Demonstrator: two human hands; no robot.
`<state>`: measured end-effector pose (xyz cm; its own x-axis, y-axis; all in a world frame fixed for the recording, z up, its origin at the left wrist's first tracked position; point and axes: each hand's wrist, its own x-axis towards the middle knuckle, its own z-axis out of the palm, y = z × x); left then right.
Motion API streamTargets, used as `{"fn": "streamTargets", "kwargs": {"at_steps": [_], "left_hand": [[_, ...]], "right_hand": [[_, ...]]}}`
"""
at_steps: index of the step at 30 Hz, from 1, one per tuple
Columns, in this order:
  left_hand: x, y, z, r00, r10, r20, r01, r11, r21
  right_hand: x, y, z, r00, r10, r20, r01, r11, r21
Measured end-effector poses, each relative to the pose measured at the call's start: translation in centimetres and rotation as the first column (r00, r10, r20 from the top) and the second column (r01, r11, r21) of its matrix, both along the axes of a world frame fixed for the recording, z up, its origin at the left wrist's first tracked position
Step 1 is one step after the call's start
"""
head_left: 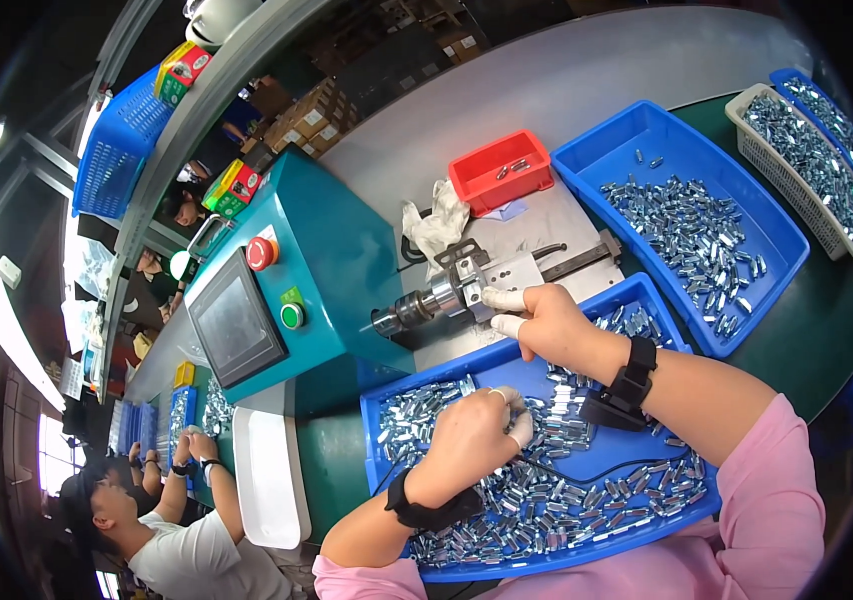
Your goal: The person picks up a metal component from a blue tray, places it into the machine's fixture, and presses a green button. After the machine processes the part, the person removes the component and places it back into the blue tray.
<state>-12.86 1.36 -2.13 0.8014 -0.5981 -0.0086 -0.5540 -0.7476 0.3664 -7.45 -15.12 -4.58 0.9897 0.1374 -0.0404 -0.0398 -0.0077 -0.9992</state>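
My right hand (pixel 552 325), with white finger cots on its fingertips, reaches to the metal fixture (pixel 468 276) beside the machine's steel chuck (pixel 417 308). Its fingertips are drawn together at the fixture; whatever lies between them is hidden. Lower and to the left, my left hand (pixel 475 435) hovers over or rests in the near blue tray (pixel 587 466), fingers curled inward. Nothing in that hand can be made out. Small shiny metal sleeve-like pieces (pixel 547 538) fill much of the tray around it. Both wrists wear black bands, and a dark cable crosses the tray.
A teal machine (pixel 342 260) with a screen (pixel 237 318) and red button (pixel 262 253) stands left. Beyond the fixture sit a red bin (pixel 500 190), a white cloth (pixel 437 222) and a large blue tray (pixel 617 140). A white tray (pixel 272 480) and a co-worker (pixel 182 550) are at left.
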Motion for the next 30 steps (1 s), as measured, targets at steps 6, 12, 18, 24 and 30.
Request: {"fn": "streamTargets", "kwargs": {"at_steps": [6,12,18,24,30], "left_hand": [[-0.3,0.2,-0.2,0.985,-0.034,-0.170,0.013,0.992,-0.122],[0.0,0.2,-0.1,0.976,-0.024,-0.216,-0.008,0.989,-0.149],[0.5,0.7,-0.4,0.977,0.017,-0.211,-0.069,0.968,-0.242],[1.0,1.6,-0.6,0.990,0.040,-0.138,-0.083,0.944,-0.318],[1.5,1.9,-0.6,0.988,0.080,-0.130,-0.122,0.923,-0.365]], "right_hand": [[0.0,0.1,-0.6,1.000,0.012,0.004,-0.012,1.000,-0.007],[0.0,0.4,-0.4,0.999,0.020,0.028,-0.020,1.000,-0.013],[0.3,0.1,0.3,0.998,-0.043,0.046,0.047,0.995,-0.092],[1.3,-0.6,0.6,0.956,-0.141,0.258,0.207,0.947,-0.247],[3.0,0.1,4.2,0.963,-0.053,0.266,0.243,0.601,-0.761]]}}
